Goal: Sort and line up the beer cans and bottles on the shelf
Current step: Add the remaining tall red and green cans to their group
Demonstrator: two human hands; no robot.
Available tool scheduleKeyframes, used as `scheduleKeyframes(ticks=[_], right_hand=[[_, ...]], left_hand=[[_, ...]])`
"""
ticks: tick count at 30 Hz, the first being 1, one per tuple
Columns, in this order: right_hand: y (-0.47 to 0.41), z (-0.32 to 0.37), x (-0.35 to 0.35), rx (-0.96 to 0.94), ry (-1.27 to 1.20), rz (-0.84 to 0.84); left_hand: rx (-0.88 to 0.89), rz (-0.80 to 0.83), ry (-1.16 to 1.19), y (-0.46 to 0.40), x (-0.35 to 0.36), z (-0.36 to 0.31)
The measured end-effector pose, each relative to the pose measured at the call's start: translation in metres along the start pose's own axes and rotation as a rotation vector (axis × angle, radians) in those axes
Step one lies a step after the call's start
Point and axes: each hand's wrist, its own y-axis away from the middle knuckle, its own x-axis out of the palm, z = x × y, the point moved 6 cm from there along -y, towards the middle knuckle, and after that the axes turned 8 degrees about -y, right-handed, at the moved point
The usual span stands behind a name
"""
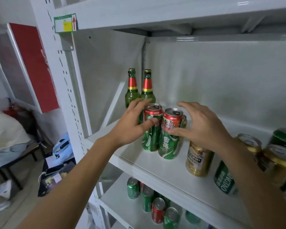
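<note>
Green glass shows in two bottles (139,90) with red-and-gold necks, upright at the back of the white shelf (155,162). In front of them two green cans (160,133) with red tops stand touching. The left hand (130,124) and right hand (200,126), fingers spread, press these from either side. Right of them stands one gold can (197,160), then more cans, blurred.

Even, soft indoor light; wide-angle bending at edges; cans (276,156) at right blurred.
</note>
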Motion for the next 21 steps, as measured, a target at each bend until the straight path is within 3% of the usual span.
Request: scheduleKeyframes(ticks=[12, 21], right_hand=[[-0.013, 0.015, 0.011, 0.220, -0.083, -0.009], [-0.008, 0.021, 0.029, 0.289, -0.099, -0.031]], left_hand=[[0.299, 0.076, 0.225, -0.042, 0.012, 0.037], [0.320, 0.256, 0.570, -0.057, 0.033, 0.044]])
